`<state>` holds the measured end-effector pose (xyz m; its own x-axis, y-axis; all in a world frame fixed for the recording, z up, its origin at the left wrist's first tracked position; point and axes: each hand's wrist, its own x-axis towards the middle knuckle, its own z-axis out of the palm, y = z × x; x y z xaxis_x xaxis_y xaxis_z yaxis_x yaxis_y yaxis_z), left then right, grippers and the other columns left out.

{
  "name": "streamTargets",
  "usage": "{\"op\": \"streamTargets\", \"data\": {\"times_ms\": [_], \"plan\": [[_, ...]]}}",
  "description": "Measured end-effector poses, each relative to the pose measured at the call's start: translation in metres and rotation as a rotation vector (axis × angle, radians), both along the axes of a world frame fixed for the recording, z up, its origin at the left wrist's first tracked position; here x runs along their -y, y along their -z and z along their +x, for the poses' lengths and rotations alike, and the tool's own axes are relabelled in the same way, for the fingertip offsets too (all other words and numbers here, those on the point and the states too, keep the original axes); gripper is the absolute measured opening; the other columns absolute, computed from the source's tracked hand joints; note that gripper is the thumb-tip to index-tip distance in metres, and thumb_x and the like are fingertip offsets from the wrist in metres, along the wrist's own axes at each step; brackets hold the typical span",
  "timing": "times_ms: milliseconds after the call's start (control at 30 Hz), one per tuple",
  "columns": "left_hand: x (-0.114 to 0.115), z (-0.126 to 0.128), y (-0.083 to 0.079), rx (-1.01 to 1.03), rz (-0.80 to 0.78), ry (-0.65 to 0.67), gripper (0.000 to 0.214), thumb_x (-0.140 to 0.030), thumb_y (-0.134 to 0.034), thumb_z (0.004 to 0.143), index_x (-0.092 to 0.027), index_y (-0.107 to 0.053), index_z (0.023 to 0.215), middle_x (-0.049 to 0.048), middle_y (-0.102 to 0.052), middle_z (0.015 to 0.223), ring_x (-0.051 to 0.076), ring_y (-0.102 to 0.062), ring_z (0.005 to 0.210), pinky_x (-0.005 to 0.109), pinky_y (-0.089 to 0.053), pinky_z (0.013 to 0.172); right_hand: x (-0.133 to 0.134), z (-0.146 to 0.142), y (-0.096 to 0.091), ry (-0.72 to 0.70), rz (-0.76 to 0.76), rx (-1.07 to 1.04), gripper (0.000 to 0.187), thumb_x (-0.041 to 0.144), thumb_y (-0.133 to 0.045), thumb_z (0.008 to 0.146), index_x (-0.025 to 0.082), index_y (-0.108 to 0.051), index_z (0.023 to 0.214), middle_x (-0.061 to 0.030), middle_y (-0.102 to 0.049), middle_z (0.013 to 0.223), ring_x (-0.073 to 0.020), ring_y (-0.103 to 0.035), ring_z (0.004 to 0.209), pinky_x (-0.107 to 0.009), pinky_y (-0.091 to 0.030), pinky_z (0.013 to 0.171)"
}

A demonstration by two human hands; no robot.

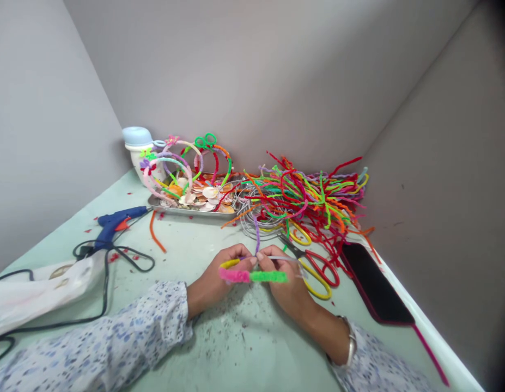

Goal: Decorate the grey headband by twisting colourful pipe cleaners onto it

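Observation:
My hands meet at the middle of the table, both closed with fingertips almost touching. A thin headband (238, 275) curves toward me between them, partly covered in yellow, pink and green fuzzy pipe cleaner, with a bare grey stretch by the right fingers. My left hand (223, 275) grips its wrapped part. The fingertips of my right hand (287, 286) pinch at the base of a purple pipe cleaner (257, 234), whose free end sticks up away from me. The exact contact at the fingertips is partly hidden. Yellow-handled scissors (317, 283) lie just beyond my right hand.
A metal tray (195, 212) of shells stands at the back, finished-looking headbands (168, 163) above it. Tangled pipe cleaners (309, 190) and wire loops (256, 218) lie right of it. A blue glue gun (109, 226) with cord is left; red-handled scissors (323, 267) and a phone (375, 283) are right.

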<state>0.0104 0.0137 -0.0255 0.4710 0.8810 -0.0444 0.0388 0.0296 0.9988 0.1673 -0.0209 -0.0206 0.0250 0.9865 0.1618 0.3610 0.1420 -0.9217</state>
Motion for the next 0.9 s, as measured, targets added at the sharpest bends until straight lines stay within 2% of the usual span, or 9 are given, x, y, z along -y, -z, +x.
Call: {"op": "streamTargets", "data": {"times_ms": [100,200,400,533,633,800,900], "plan": [[-0.004,0.001,0.005,0.006,-0.041,-0.037,0.023,-0.037,-0.058,0.079,-0.016,-0.052,0.07,-0.0065,-0.042,0.051,0.007,-0.036,0.044,0.019,-0.026,0.042,0.002,0.0,0.001,-0.019,0.047,-0.066,0.021,0.036,-0.049,0.089,0.019,-0.058,0.082,0.0025,-0.052,0.062,-0.0112,-0.046,0.053,-0.021,-0.036,0.047],[-0.008,0.0,0.007,0.029,-0.054,-0.058,0.02,-0.033,-0.058,0.078,-0.017,-0.053,0.069,-0.0067,-0.043,0.047,0.007,-0.037,0.041,0.018,-0.027,0.04,0.002,0.0,0.004,0.022,0.128,-0.101,0.016,0.034,-0.051,0.088,0.019,-0.058,0.089,0.0002,-0.057,0.071,-0.0121,-0.052,0.06,-0.022,-0.042,0.054],[-0.006,0.001,0.003,0.004,-0.008,-0.065,0.023,-0.038,-0.059,0.079,-0.017,-0.057,0.073,-0.0062,-0.045,0.049,0.007,-0.04,0.043,0.018,-0.032,0.042,0.003,0.0,0.007,0.006,0.121,-0.086,0.012,0.03,-0.049,0.09,0.02,-0.054,0.087,0.0034,-0.055,0.062,-0.0107,-0.051,0.053,-0.021,-0.042,0.051],[-0.006,0.002,0.003,-0.056,0.033,-0.093,0.022,-0.038,-0.06,0.078,-0.017,-0.059,0.077,-0.0063,-0.045,0.047,0.008,-0.04,0.042,0.019,-0.03,0.041,0.004,0.0,0.006,-0.02,0.098,-0.049,0.011,0.029,-0.049,0.09,0.02,-0.053,0.085,0.0039,-0.054,0.06,-0.0107,-0.051,0.052,-0.021,-0.041,0.05],[-0.005,0.002,-0.001,-0.086,0.029,-0.116,0.021,-0.037,-0.06,0.077,-0.016,-0.058,0.075,-0.006,-0.045,0.047,0.009,-0.04,0.042,0.02,-0.03,0.042,0.005,0.0,0.004,-0.065,0.099,-0.023,0.011,0.028,-0.049,0.09,0.02,-0.053,0.085,0.0038,-0.054,0.061,-0.0109,-0.052,0.053,-0.022,-0.042,0.051],[0.0,0.0,-0.013,-0.032,-0.044,-0.143,0.019,-0.035,-0.057,0.078,-0.017,-0.056,0.073,-0.006,-0.042,0.049,0.009,-0.037,0.046,0.021,-0.027,0.045,0.008,0.0,0.006,-0.071,0.139,-0.046,0.008,0.026,-0.053,0.087,0.021,-0.053,0.094,0.0001,-0.06,0.08,-0.0121,-0.058,0.061,-0.023,-0.046,0.056],[0.003,-0.001,-0.016,-0.031,-0.054,-0.146,0.017,-0.032,-0.055,0.077,-0.016,-0.055,0.07,-0.006,-0.038,0.05,0.009,-0.033,0.048,0.023,-0.024,0.046,0.009,0.001,0.01,-0.057,0.177,-0.014,0.006,0.02,-0.052,0.086,0.021,-0.054,0.092,0.0006,-0.059,0.076,-0.0126,-0.058,0.06,-0.024,-0.046,0.057]]}}
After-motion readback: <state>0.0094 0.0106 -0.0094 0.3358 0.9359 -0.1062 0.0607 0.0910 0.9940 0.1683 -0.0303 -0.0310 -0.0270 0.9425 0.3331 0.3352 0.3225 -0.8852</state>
